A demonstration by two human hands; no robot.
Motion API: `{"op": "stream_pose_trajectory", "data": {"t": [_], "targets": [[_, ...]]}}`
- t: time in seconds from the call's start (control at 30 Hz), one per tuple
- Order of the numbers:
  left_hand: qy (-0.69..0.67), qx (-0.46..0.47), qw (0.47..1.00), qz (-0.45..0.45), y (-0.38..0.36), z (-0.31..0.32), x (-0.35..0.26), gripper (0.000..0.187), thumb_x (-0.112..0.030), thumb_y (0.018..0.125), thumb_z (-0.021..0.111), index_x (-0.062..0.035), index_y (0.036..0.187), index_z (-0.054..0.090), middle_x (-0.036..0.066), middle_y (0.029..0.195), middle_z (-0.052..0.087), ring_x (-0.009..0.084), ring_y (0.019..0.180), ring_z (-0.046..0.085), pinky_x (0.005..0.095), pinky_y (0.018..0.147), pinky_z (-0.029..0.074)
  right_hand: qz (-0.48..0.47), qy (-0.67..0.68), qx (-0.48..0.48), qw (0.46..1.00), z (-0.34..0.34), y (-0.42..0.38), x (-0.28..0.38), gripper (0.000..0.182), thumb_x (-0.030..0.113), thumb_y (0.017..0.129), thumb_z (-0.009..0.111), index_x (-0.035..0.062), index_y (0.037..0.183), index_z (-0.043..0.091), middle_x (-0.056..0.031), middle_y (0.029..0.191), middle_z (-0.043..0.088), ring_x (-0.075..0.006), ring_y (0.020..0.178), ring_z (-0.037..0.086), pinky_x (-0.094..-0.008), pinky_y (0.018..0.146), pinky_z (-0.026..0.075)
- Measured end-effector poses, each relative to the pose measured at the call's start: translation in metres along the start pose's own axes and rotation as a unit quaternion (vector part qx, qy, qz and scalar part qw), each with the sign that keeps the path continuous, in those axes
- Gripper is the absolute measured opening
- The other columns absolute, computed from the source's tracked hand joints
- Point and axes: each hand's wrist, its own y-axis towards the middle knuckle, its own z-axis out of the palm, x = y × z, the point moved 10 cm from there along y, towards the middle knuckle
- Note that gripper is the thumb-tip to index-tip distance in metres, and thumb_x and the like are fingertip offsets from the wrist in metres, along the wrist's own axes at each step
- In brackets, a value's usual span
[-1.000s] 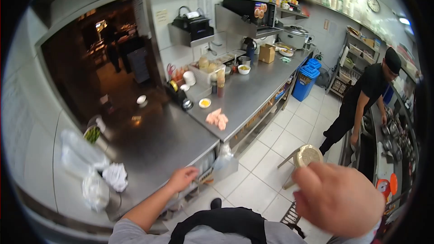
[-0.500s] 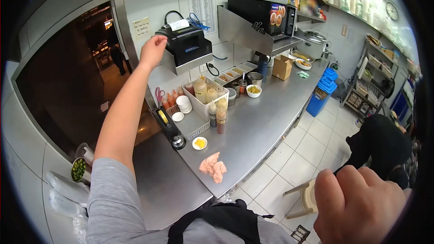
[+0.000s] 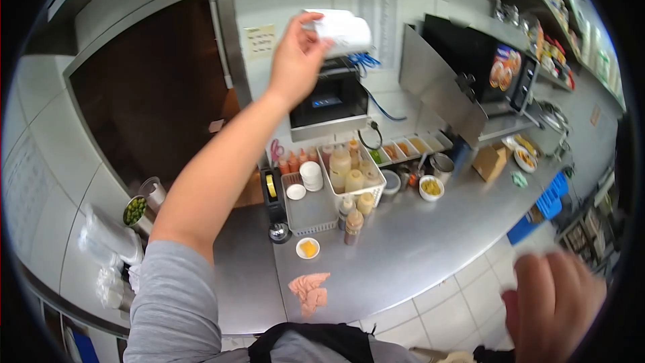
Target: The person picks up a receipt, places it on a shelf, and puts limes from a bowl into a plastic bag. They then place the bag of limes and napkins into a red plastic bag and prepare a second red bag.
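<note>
My left hand (image 3: 295,64), raised at the upper middle, pinches a curled white strip of receipt paper (image 3: 346,32) between thumb and fingers. The paper hangs over the top of a black receipt printer (image 3: 329,99) on a metal wall shelf and overlaps it in this view. Blue cable (image 3: 364,60) shows just beside the paper. My right hand (image 3: 557,302) hovers at the lower right, apart from the counter things, blurred, fingers curled in; whatever lies inside it is hidden.
On the steel counter (image 3: 403,249) stand a white basket of sauce bottles (image 3: 349,175), a tray (image 3: 309,212) with small white bowls, a call bell (image 3: 279,232), a dish with yellow pieces (image 3: 308,249) and a crumpled pink cloth (image 3: 310,292). A doorway (image 3: 148,94) opens at left.
My left hand now grips the receipt paper, lifted above the printer; before, it was beside the printer without it. The view has swung right to left, shifting the counter rightward less of the floor shows.
</note>
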Motion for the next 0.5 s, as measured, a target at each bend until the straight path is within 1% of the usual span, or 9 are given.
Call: {"op": "stream_pose_trajectory", "data": {"t": [0.07,0.13,0.17,0.2,0.27,0.33,0.4,0.47,0.5], "targets": [[-0.032,0.007,0.999,0.017,-0.035,0.006,-0.045,0.051,0.003,0.089,0.062,-0.0071,0.134,0.040,0.007,0.093,0.062,0.0098,0.086,0.059,0.0228,0.077,0.046,0.009,0.114,0.048,0.992,0.047,0.042,-0.026,0.045,0.026,0.073,0.074,-0.0008,0.103,0.053,-0.0164,0.088,0.059,-0.0385,0.080,0.057,-0.0451,0.067,0.045],[-0.056,-0.007,0.998,0.009,-0.065,0.001,-0.067,0.058,0.005,0.089,0.062,-0.0076,0.138,0.034,0.008,0.092,0.063,0.0115,0.086,0.060,0.0256,0.080,0.048,-0.082,0.210,-0.105,0.969,0.068,0.094,-0.025,0.058,0.034,0.078,0.073,-0.0055,0.114,0.052,-0.0178,0.095,0.062,-0.0343,0.088,0.061,-0.0381,0.077,0.049],[-0.034,-0.008,0.999,0.037,-0.076,-0.004,-0.079,0.061,0.006,0.088,0.063,-0.0075,0.139,0.031,0.008,0.092,0.063,0.0122,0.087,0.061,0.0273,0.082,0.048,-0.063,0.329,-0.073,0.940,0.096,0.118,-0.026,0.052,0.030,0.083,0.071,-0.0056,0.117,0.053,-0.0169,0.101,0.063,-0.0303,0.092,0.062,-0.0352,0.081,0.049],[-0.031,-0.007,0.998,0.057,-0.084,-0.010,-0.087,0.065,0.008,0.087,0.063,-0.0077,0.140,0.030,0.008,0.092,0.063,0.0126,0.087,0.061,0.0276,0.083,0.048,-0.046,0.441,-0.037,0.895,0.116,0.141,-0.022,0.047,0.026,0.089,0.069,-0.0056,0.119,0.053,-0.0159,0.106,0.065,-0.0264,0.096,0.063,-0.0322,0.084,0.049],[0.010,0.020,0.997,0.069,-0.100,-0.022,-0.097,0.075,0.009,0.086,0.063,-0.0088,0.146,0.021,0.010,0.093,0.064,0.0148,0.091,0.062,0.0294,0.084,0.048,0.030,0.747,0.069,0.660,0.143,0.175,0.008,0.035,0.018,0.094,0.064,-0.0040,0.120,0.055,-0.0119,0.113,0.066,-0.0164,0.103,0.061,-0.0278,0.089,0.047],[-0.005,0.047,0.996,0.069,-0.107,-0.039,-0.105,0.092,0.010,0.085,0.062,-0.0152,0.152,0.004,0.014,0.102,0.064,0.0191,0.101,0.062,0.0343,0.090,0.049,-0.042,0.801,0.032,0.596,0.128,0.196,0.037,0.024,0.011,0.096,0.059,-0.0018,0.116,0.056,-0.0082,0.106,0.067,-0.0112,0.100,0.061,-0.0258,0.088,0.048],[-0.183,0.029,0.982,-0.022,-0.110,-0.067,-0.108,0.113,-0.037,0.085,0.073,-0.0270,0.151,-0.019,0.024,0.131,0.048,0.0268,0.120,0.055,0.0419,0.100,0.046,-0.099,0.804,0.041,0.585,0.096,0.207,0.068,0.019,0.008,0.097,0.057,-0.0023,0.113,0.056,-0.0068,0.104,0.067,-0.0111,0.097,0.062,-0.0265,0.087,0.049],[-0.338,0.019,0.927,-0.160,-0.119,-0.098,-0.103,0.112,-0.066,0.080,0.058,-0.0259,0.151,-0.019,0.026,0.136,0.043,0.0289,0.122,0.054,0.0426,0.099,0.047,-0.143,0.786,0.059,0.599,0.071,0.213,0.099,0.017,0.007,0.097,0.056,-0.0025,0.112,0.056,-0.0065,0.102,0.067,-0.0109,0.096,0.062,-0.0270,0.086,0.049],[-0.328,0.023,0.927,-0.180,-0.118,-0.113,-0.112,0.103,-0.066,0.085,0.052,-0.0249,0.152,-0.014,0.024,0.134,0.045,0.0280,0.120,0.055,0.0421,0.099,0.048,-0.173,0.767,0.077,0.613,0.060,0.215,0.117,0.016,0.006,0.097,0.055,-0.0027,0.111,0.057,-0.0063,0.101,0.068,-0.0108,0.095,0.063,-0.0275,0.086,0.049]]}}
